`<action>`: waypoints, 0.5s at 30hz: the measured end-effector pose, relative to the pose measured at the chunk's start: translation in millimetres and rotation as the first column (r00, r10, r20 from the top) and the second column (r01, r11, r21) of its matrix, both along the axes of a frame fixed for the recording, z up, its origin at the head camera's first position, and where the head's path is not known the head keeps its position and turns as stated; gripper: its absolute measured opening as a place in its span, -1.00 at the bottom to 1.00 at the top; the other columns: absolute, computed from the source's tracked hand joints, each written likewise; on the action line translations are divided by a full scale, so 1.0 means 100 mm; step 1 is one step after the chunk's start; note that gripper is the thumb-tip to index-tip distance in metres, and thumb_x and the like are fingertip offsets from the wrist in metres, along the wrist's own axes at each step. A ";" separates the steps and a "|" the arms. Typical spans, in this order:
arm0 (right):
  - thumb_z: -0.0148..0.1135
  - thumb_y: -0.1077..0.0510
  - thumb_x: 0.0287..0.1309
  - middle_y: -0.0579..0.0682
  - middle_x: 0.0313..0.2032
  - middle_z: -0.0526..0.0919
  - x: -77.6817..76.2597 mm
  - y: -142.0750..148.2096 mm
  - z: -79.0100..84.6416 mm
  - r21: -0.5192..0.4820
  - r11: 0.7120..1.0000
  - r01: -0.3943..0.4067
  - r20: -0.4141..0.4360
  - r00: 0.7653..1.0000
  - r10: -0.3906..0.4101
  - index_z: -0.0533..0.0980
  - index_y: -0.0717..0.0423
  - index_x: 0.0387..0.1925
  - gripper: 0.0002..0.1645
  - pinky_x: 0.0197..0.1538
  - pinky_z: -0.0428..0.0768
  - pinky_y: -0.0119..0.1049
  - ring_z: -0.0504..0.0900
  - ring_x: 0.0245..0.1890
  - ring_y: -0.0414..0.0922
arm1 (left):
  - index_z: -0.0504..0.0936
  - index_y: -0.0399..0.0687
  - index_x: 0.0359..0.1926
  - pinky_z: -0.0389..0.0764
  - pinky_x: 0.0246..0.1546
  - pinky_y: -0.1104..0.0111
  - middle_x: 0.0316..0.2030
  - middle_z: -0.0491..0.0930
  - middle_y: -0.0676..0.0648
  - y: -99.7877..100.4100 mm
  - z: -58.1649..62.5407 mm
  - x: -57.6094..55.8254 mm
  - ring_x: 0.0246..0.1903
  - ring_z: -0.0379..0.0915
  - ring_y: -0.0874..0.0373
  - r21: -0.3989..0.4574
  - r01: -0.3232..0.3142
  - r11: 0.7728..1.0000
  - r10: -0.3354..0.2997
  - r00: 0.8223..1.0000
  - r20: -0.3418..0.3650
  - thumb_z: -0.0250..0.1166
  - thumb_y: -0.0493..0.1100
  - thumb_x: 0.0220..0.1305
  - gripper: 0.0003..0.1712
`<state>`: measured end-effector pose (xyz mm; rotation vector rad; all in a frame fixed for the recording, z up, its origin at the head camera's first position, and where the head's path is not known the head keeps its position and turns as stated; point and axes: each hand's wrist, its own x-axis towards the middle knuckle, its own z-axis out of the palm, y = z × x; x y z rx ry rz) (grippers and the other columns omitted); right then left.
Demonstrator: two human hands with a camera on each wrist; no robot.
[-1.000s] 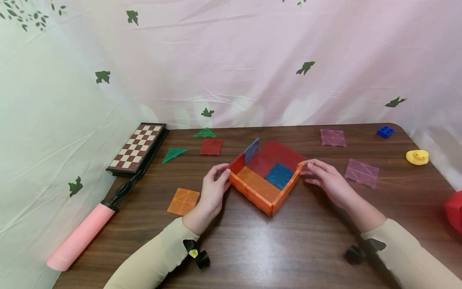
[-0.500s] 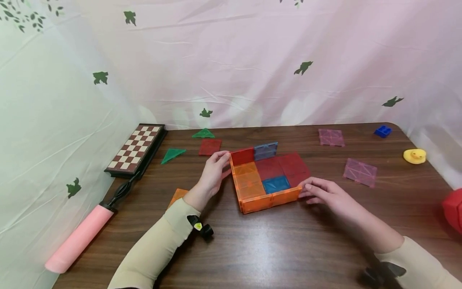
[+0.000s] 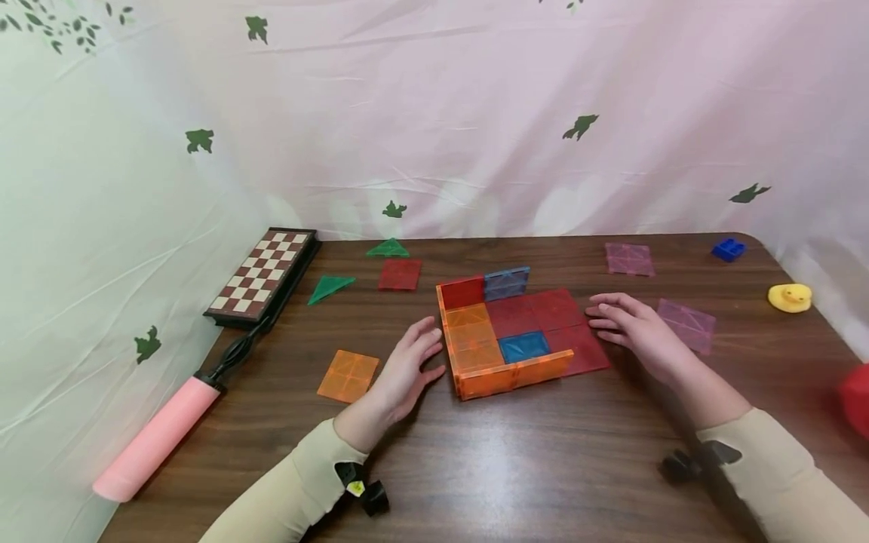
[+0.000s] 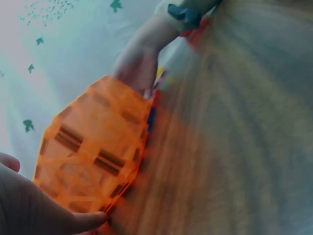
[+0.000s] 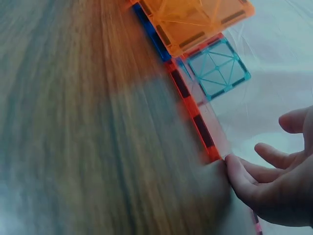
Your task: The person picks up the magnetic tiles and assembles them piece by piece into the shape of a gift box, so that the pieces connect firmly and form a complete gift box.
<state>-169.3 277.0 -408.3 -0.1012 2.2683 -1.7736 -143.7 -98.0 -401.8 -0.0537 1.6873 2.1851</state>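
A structure of see-through magnetic tiles stands mid-table. Its floor has red tiles (image 3: 557, 309) and a blue tile (image 3: 524, 347); orange tiles (image 3: 512, 375) rise along the front and left. An upright red tile (image 3: 463, 292) and upright blue tile (image 3: 506, 283) form part of the back. My left hand (image 3: 410, 369) lies beside the left wall, fingers loosely bent; in the left wrist view its thumb (image 4: 88, 221) is close to the orange tile's corner. My right hand (image 3: 634, 328) is beside the floor's right edge, a fingertip at the red corner in the right wrist view.
Left of the structure lie an orange tile (image 3: 348, 375), a red tile (image 3: 399, 274) and green triangles (image 3: 330, 287). A chessboard box (image 3: 261, 275) and pink-barrelled pump (image 3: 159, 441) are farther left. Purple tiles (image 3: 687, 324), a blue block (image 3: 729, 250) and a rubber duck (image 3: 790, 297) are right.
The tile structure has been turned counterclockwise, so an orange wall faces the front. Both hands have loosened from it; the right has moved from the front wall's end to the floor's right edge.
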 end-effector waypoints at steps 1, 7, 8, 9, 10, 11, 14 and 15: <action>-0.15 -0.11 0.61 0.46 0.37 0.27 0.00 0.00 0.00 0.010 1.000 0.000 0.001 1.000 0.000 0.11 0.40 0.46 -0.26 0.07 0.57 -0.46 0.57 0.07 -0.30 | 0.01 -0.19 0.58 0.20 0.35 -0.19 0.52 0.00 -0.28 0.01 -0.01 0.01 0.47 -0.02 -0.22 0.006 0.019 1.000 -0.019 1.000 -0.007 0.02 -0.07 0.57 -0.29; -0.11 -0.03 0.61 0.49 0.37 0.26 0.11 -0.05 0.00 0.040 0.999 0.019 -0.011 1.000 -0.019 0.12 0.43 0.44 -0.31 0.07 0.59 -0.39 0.55 0.10 -0.24 | 0.03 -0.19 0.58 0.18 0.37 -0.17 0.49 0.10 -0.31 0.04 -0.04 -0.03 0.45 0.07 -0.20 0.017 0.084 0.996 -0.083 0.995 -0.046 -0.01 -0.13 0.60 -0.33; -0.10 -0.01 0.61 0.50 0.36 0.25 0.14 -0.05 -0.01 0.034 0.999 0.023 -0.012 1.000 -0.022 0.13 0.45 0.43 -0.32 0.07 0.60 -0.38 0.55 0.09 -0.25 | 0.05 -0.19 0.58 0.19 0.37 -0.16 0.49 0.11 -0.30 0.03 -0.05 -0.05 0.44 0.09 -0.19 0.015 0.086 0.996 -0.085 0.995 -0.047 0.00 -0.14 0.60 -0.34; -0.10 0.02 0.61 0.50 0.36 0.25 0.18 -0.05 -0.01 0.024 0.999 0.025 -0.012 1.000 -0.025 0.13 0.45 0.43 -0.34 0.07 0.60 -0.37 0.56 0.08 -0.26 | 0.06 -0.20 0.58 0.20 0.37 -0.16 0.48 0.12 -0.30 0.02 -0.05 -0.07 0.44 0.10 -0.18 0.010 0.091 0.996 -0.090 0.995 -0.050 0.00 -0.15 0.60 -0.34; -0.10 0.04 0.61 0.50 0.36 0.25 0.22 -0.05 -0.02 0.012 1.000 0.027 -0.014 1.000 -0.027 0.13 0.46 0.42 -0.36 0.06 0.61 -0.36 0.56 0.07 -0.28 | 0.08 -0.20 0.57 0.21 0.37 -0.15 0.48 0.13 -0.30 0.00 -0.06 -0.08 0.44 0.11 -0.18 0.003 0.096 0.995 -0.096 0.994 -0.055 0.00 -0.16 0.59 -0.35; -0.10 0.07 0.61 0.51 0.35 0.24 0.26 -0.05 -0.03 0.001 1.000 0.028 -0.015 0.999 -0.028 0.13 0.47 0.42 -0.37 0.05 0.61 -0.36 0.57 0.05 -0.30 | 0.09 -0.21 0.57 0.21 0.37 -0.15 0.48 0.14 -0.30 -0.01 -0.06 -0.10 0.44 0.11 -0.18 0.000 0.100 0.995 -0.100 0.993 -0.056 0.01 -0.16 0.59 -0.35; -0.10 0.13 0.61 0.53 0.33 0.26 0.37 -0.03 -0.03 -0.012 0.999 0.034 -0.032 0.999 -0.035 0.13 0.49 0.40 -0.41 0.02 0.62 -0.38 0.59 0.01 -0.34 | 0.11 -0.21 0.56 0.21 0.38 -0.13 0.47 0.16 -0.30 -0.04 -0.07 -0.15 0.44 0.10 -0.18 -0.003 0.114 0.993 -0.114 0.992 -0.056 0.02 -0.16 0.58 -0.36; -0.09 0.14 0.61 0.53 0.32 0.28 0.39 -0.03 -0.02 0.002 0.999 0.041 -0.043 0.998 -0.040 0.14 0.49 0.40 -0.42 0.01 0.62 -0.39 0.60 -0.01 -0.35 | 0.12 -0.22 0.56 0.20 0.38 -0.13 0.47 0.16 -0.30 -0.04 -0.07 -0.16 0.45 0.09 -0.18 -0.006 0.120 0.993 -0.120 0.991 -0.056 0.02 -0.16 0.58 -0.35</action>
